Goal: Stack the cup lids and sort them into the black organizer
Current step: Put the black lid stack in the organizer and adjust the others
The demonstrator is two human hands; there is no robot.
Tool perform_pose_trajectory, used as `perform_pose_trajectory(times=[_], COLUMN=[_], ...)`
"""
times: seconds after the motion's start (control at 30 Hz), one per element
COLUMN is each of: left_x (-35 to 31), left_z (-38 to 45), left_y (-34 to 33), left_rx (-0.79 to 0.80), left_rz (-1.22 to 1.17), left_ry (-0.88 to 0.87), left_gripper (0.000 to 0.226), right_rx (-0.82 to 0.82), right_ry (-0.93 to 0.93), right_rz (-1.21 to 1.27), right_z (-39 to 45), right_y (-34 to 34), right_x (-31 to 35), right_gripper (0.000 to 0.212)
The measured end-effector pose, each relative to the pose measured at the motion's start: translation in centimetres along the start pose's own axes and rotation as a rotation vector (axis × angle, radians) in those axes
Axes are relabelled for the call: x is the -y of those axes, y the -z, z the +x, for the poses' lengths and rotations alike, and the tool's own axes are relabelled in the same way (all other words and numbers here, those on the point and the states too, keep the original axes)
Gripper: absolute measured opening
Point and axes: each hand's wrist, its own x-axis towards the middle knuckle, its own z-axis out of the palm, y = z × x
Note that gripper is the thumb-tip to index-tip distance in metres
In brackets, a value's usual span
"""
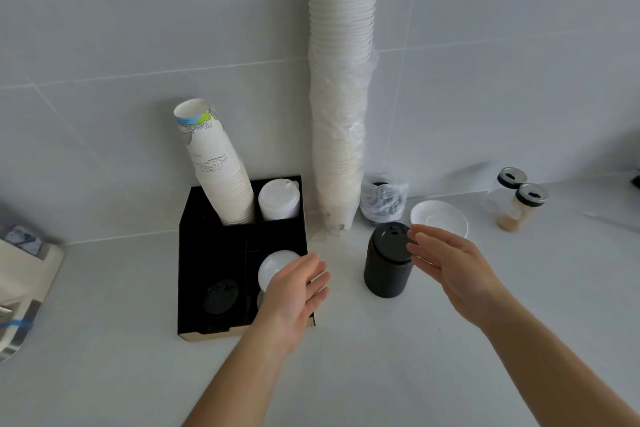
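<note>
Your left hand hovers with loose, empty fingers over the white lids in the black organizer's lower right slot, centre frame. Your right hand, flat and unclenched, reaches the stack of black lids standing on the desk just right of the organizer.

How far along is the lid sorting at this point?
Done: white lids, clear lids and a few black lids sit in the organizer. In hand: nothing; the right hand is open at the black stack. Left: slotting that stack.
</note>
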Motion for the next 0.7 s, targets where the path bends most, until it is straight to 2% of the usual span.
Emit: perform_pose_trajectory(times=[0.3, 0.4, 0.57, 0.63, 0.7], left_x=[1.2, 1.5, 2.8, 3.3, 3.6], left_z=[3.8, 5.7, 8.1, 8.6, 9.2], left_y=[-6.0, -7.5, -9.3, -9.5, -9.6], left_rx=[0.021, 0.011, 0.025, 0.038, 0.039], left_rz=[0.233, 0.310, 0.436, 0.435, 0.401], left_ry=[0.053, 0.055, 0.099, 0.113, 0.150], left_gripper=[0.011, 0.019, 0.021, 0.020, 0.021], right_rx=[-0.035, -0.029, 0.044, 0.103, 0.153], right_ry=[-0.053, -0.091, -0.166, -0.181, -0.195], right_rz=[-0.066, -0.137, -0.295, -0.332, -0.349], right_z=[5.0, 6.7, 9.3, 9.8, 10.1], right_y=[3.5, 3.5, 3.3, 2.9, 2.5], right_x=[-0.8, -1.8, -2.9, -3.2, -3.3], right_gripper=[0.030, 0.032, 0.054, 0.049, 0.035])
